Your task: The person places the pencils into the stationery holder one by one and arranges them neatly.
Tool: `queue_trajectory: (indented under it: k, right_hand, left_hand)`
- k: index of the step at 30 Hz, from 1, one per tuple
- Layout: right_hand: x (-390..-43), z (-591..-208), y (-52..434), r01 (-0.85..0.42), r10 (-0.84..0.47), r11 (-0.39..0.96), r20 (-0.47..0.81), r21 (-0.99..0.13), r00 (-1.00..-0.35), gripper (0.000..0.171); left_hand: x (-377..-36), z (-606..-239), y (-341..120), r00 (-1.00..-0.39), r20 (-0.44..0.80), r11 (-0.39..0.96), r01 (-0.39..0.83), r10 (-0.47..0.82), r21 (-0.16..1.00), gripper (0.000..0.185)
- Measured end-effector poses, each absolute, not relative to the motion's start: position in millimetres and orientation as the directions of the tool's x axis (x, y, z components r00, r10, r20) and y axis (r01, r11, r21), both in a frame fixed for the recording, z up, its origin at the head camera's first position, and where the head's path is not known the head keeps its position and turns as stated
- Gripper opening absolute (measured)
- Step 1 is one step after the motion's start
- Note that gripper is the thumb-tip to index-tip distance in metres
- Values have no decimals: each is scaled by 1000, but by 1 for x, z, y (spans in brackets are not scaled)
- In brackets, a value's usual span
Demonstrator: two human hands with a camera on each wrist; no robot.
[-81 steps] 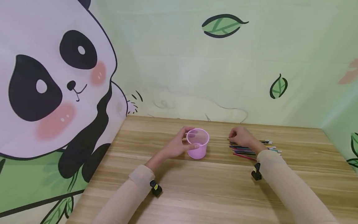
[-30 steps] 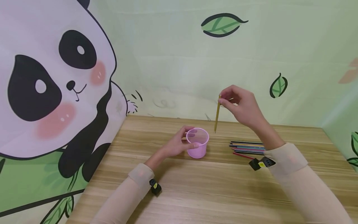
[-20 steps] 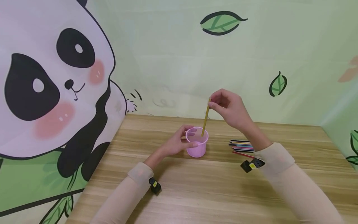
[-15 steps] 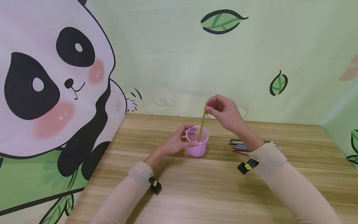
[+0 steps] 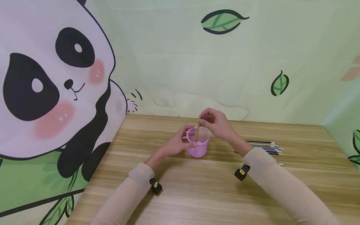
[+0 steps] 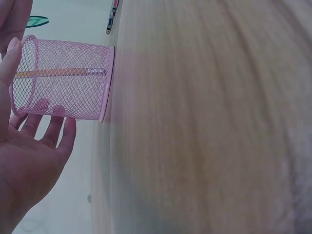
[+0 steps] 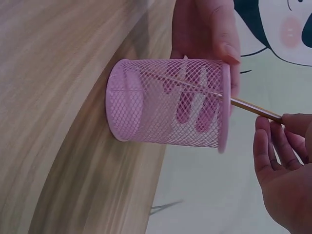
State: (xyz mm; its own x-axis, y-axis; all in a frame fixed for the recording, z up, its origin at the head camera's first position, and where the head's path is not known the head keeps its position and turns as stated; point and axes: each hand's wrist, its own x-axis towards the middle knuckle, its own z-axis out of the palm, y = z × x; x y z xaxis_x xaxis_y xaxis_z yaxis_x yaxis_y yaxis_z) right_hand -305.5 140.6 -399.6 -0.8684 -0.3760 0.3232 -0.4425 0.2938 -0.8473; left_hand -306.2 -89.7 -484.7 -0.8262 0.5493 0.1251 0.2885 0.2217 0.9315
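Pinching an unlabelled yellow pencil [image 5: 198,131], right hand [image 5: 215,125] fingers lower it into the left-hand [image 5: 177,145]-gripped pink mesh cup [image 5: 198,144].

A wooden table [image 5: 197,193] with pale grain is filling the near scene. A big cartoon panda [image 5: 50,84] is covering the left wall, and green leaves [image 5: 223,21] are dotting the pale green far wall [image 5: 174,62].

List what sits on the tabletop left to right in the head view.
left hand → pink mesh cup with yellow pencil in it → right hand → row of colored pencils.
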Motion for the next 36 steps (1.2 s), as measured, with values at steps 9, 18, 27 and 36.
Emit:
queue_trajectory:
  k: [9, 18, 27, 36]
  right_hand:
    - [-305, -418, 139, -453, -403, 369, 299, -811, -865, 14]
    - [-305, -427, 154, -460, -388, 456, 295, -762, -873, 18]
    - [-310, -446, 201, -446, -392, 552, 253, -704, -884, 10]
    - [-317, -470, 251, -455, -404, 691, 221, -562, -888, 3]
  left_hand:
    - [-307, -486, -90, -819, 120, 213, 283, 561, 935, 80]
    - [-307, -486, -90, -822, 126, 213, 287, 555, 934, 80]
    - [-306, -485, -90, -823, 140, 202, 293, 551, 935, 79]
    - [-305, -485, -90, -825, 128, 211, 285, 550, 935, 78]
